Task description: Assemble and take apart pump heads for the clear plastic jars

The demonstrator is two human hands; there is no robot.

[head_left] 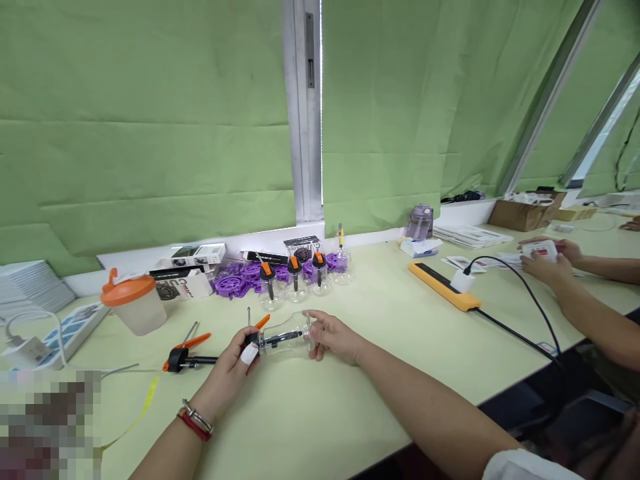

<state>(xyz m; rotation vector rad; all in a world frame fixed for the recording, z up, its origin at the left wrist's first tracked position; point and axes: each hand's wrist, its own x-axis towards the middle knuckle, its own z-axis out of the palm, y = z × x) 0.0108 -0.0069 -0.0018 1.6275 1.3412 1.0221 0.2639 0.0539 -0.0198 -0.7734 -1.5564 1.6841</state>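
Note:
Lying on its side between my hands is a clear glass bottle (287,328), with a dark tube showing inside it. My left hand (233,363) is closed round its black top (253,341), from which an orange lever (263,322) sticks out; a white wrap covers one fingertip. At the other end, my right hand (336,337) grips the bottle's base. To the left of my left hand, a loose black-and-orange bottle top (179,359) rests on the table, its black tube pointing right. Behind stand several similar glass bottles (296,287), most with black-and-orange tops.
Purple plastic parts (233,283) and printed boxes (185,283) line the back. An orange-lidded cup (137,310) and a white power strip (80,330) stand left. Right are a yellow power strip (440,285) with a cable and a co-worker's hands (553,263) holding a white packet.

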